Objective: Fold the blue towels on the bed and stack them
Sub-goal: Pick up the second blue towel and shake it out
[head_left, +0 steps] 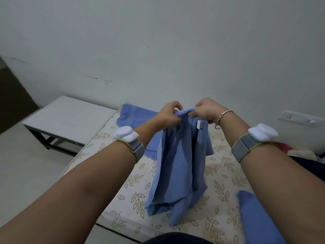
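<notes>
- Head view: left hand [169,114] and right hand [204,111] close together, both pinching the top edge of a blue towel [177,166]; it hangs bunched over the bed [219,175], not folded.
- Second towel [133,117] spread flat beyond the left hand, unfolded.
- Third blue piece [255,215] below the right forearm, state unclear.
- No stack visible; looks early.

A plain pale wall [158,41] fills the upper half, scuffed with dark marks toward 10 o'clock. A low grey bench [66,118] on dark legs stands at 9 o'clock on a light floor [22,164]. A white switch plate [300,118] sits at 3 o'clock. Light is dim and even.
</notes>
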`<action>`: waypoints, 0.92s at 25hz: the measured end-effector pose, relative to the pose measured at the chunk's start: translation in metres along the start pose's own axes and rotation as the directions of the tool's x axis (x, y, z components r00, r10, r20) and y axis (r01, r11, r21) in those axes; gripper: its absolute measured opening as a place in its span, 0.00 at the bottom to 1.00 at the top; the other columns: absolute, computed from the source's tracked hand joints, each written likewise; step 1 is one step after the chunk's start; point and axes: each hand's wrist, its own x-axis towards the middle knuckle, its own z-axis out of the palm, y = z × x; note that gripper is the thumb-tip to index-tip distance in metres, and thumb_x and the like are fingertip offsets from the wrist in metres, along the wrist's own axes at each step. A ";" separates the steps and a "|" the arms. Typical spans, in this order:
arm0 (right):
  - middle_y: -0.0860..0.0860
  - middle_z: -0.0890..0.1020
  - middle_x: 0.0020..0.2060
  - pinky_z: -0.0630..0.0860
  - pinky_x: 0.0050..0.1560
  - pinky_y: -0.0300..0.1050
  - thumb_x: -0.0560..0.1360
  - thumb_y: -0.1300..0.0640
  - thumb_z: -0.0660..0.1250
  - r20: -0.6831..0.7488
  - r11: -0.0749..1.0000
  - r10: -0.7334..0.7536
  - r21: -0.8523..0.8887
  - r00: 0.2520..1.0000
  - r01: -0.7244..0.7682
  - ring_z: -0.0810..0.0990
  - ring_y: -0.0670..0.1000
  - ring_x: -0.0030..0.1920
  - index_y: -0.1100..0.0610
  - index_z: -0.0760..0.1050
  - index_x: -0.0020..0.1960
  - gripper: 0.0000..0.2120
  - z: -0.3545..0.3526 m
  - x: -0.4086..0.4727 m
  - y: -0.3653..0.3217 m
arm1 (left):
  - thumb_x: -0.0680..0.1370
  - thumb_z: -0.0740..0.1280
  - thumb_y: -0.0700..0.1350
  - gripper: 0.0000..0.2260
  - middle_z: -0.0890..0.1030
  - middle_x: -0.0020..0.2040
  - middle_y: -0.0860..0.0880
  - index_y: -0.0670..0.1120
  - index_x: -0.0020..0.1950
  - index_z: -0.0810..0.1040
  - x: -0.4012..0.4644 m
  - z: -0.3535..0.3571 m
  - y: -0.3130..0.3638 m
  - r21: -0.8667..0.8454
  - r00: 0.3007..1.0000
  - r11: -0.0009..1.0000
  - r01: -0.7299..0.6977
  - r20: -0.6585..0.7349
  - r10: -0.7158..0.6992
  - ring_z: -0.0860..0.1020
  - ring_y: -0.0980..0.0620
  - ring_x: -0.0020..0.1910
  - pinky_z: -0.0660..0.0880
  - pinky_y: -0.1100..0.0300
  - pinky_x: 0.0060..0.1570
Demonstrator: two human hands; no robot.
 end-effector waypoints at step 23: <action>0.56 0.76 0.65 0.72 0.55 0.40 0.71 0.56 0.71 -0.232 0.975 -0.024 -0.219 0.972 -0.029 0.77 0.55 0.59 0.55 0.71 0.69 0.27 -0.013 0.002 0.050 | 0.76 0.62 0.38 0.06 0.76 0.37 0.45 0.42 0.39 0.76 -0.007 0.006 0.015 -0.484 0.898 0.829 0.279 -0.175 -0.404 0.75 0.47 0.39 0.70 0.59 0.40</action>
